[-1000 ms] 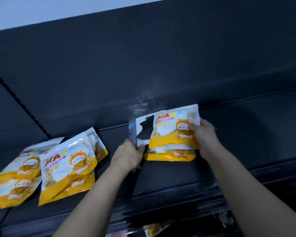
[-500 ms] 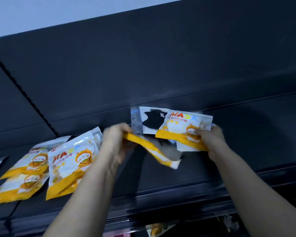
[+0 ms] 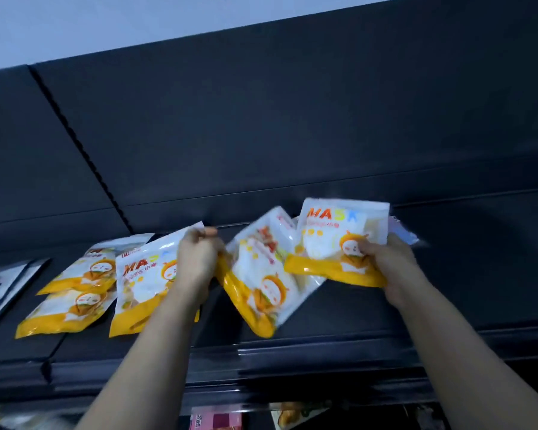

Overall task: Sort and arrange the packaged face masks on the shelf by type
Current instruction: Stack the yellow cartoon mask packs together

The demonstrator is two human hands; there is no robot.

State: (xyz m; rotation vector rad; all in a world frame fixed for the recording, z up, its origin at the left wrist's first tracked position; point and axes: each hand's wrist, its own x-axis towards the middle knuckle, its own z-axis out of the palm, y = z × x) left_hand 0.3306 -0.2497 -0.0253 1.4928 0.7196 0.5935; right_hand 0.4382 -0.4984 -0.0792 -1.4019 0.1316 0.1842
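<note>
Head view: left hand grips 1 tilted mask pack; right hand clutches another pack beside it.

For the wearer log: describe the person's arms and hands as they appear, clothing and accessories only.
Both forearms are bare all the way to the bottom edge of the view; no sleeve shows. The left hand and the right hand wear no gloves. No watch, bracelet or band shows on either wrist, and no ring can be made out, though the fingers are slightly blurred.

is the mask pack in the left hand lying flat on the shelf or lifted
Lifted: the left hand holds the mask pack by its upper corner, tilted above the shelf.
</note>
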